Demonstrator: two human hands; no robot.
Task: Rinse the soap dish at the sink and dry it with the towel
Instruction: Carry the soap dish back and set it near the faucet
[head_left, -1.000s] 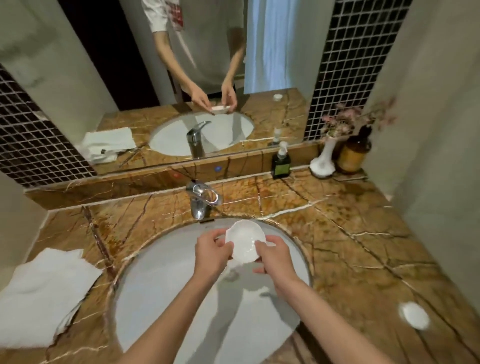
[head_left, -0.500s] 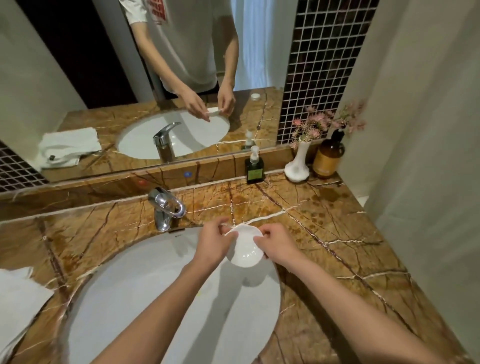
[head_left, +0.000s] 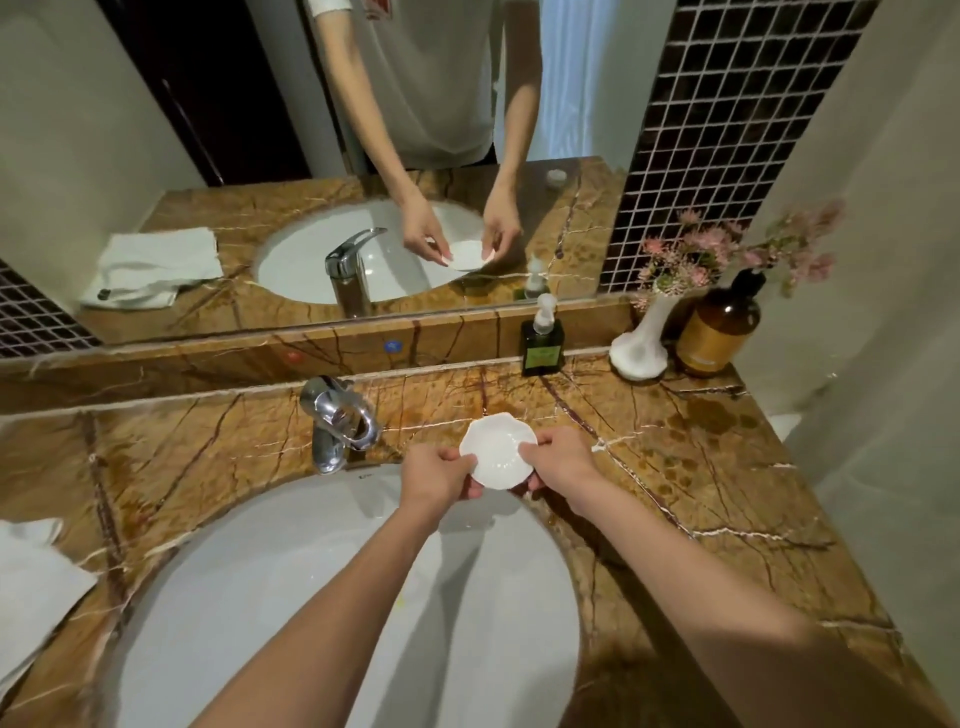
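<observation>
A small white scalloped soap dish (head_left: 496, 449) is held level over the far right rim of the white sink basin (head_left: 291, 587). My left hand (head_left: 439, 473) grips its left edge and my right hand (head_left: 561, 460) grips its right edge. The chrome faucet (head_left: 337, 421) stands just left of the dish, with no water running. A white towel (head_left: 31, 587) lies on the brown marble counter at the far left, partly cut off by the frame edge.
A green pump bottle (head_left: 542, 343), a white vase with pink flowers (head_left: 641, 348) and an amber pump bottle (head_left: 719, 327) stand along the back ledge at right. A mirror (head_left: 363, 156) spans the wall behind the counter. White walls close in on the right.
Both hands carried the dish from the middle of the basin toward its far right rim, over the counter edge. The view has swung right, so the towel is mostly out of frame.
</observation>
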